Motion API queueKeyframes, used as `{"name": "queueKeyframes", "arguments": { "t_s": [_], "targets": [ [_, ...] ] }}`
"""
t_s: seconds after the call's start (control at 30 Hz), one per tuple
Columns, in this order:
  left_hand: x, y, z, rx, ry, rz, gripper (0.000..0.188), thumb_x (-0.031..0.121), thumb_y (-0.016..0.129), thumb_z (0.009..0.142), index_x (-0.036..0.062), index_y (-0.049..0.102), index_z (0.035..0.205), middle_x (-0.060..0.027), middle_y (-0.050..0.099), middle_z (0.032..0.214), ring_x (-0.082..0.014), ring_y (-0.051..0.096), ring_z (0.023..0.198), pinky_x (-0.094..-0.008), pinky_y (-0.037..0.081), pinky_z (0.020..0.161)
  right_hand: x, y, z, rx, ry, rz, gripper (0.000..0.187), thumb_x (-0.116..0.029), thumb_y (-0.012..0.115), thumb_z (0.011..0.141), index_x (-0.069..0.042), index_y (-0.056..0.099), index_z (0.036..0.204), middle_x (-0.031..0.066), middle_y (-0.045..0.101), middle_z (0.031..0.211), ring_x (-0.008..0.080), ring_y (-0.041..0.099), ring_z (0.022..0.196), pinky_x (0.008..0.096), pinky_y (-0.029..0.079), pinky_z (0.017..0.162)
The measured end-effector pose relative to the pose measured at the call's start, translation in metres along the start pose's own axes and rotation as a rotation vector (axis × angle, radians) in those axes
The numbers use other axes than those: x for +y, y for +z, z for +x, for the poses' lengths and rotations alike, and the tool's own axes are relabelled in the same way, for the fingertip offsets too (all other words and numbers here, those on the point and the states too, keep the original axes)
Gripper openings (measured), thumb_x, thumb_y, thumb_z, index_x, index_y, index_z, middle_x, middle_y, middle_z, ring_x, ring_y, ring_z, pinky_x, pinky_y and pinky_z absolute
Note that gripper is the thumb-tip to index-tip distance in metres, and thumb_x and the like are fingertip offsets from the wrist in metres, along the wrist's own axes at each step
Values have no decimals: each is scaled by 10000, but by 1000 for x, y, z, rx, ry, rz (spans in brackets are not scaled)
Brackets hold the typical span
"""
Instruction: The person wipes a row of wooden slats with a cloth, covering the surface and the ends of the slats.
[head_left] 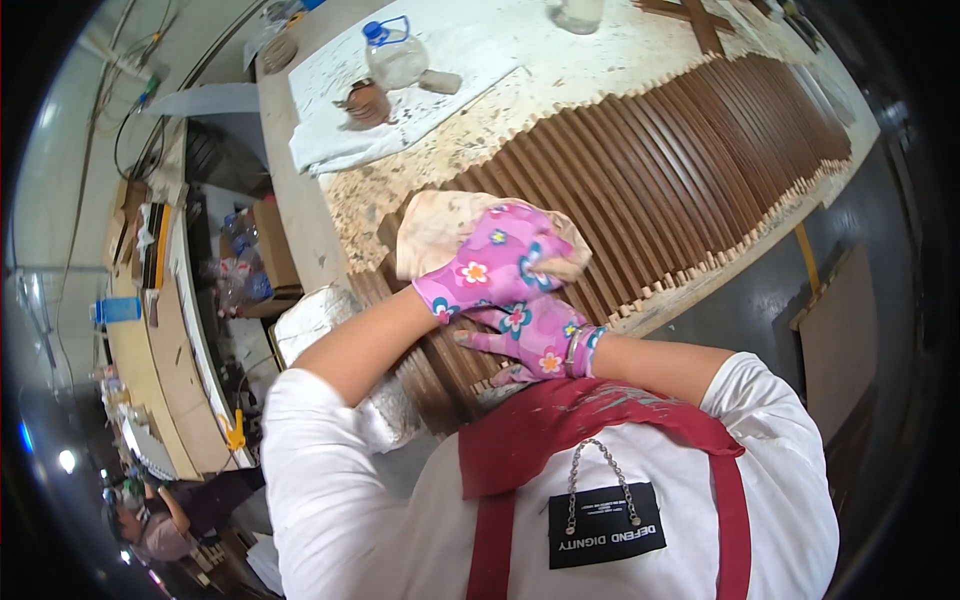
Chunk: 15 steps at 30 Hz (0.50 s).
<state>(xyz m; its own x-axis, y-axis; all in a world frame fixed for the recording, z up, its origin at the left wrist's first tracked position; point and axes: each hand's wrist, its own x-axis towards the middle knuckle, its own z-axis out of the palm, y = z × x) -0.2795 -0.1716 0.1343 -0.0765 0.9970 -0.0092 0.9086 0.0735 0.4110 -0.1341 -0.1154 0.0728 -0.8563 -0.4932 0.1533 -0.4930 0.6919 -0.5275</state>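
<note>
Many dark brown wooden slats with pale tenon ends lie side by side across the table. My left hand, in a pink flowered glove, grips a beige cloth and presses it onto the slats at the near left. Part of the cloth bunches up by its fingers. Just below it, my right hand, in a matching glove, rests on the slats with fingers stretched to the left; it holds nothing. A few slats at the near left end lie close to my body.
Past the slats, a clear jug with a blue cap, a brown crumpled piece and a small greyish block stand on a white cloth. A white wrapped bundle borders the table. Another person is at lower left.
</note>
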Motion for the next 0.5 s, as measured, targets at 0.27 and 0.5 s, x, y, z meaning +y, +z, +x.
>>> {"name": "queueKeyframes", "arguments": {
  "t_s": [0.27,0.5],
  "targets": [
    [-101,-28,5,572,-374,-632,206,214,652,926,66,626,1067,-57,646,1059,-197,632,960,-311,519,848,-5,-9,0,-8,-48,-156,693,-599,559,868,-181,486,1417,130,399,1510,356,311,1432,574,202,1163],
    [-66,-156,-93,954,-525,-507,446,154,727,878,13,573,1272,-93,633,1184,-182,604,1090,-289,476,961,-7,-55,-25,268,329,-199,630,-525,580,869,-174,523,1389,133,484,1432,357,384,1380,532,263,1117]
  ]
}}
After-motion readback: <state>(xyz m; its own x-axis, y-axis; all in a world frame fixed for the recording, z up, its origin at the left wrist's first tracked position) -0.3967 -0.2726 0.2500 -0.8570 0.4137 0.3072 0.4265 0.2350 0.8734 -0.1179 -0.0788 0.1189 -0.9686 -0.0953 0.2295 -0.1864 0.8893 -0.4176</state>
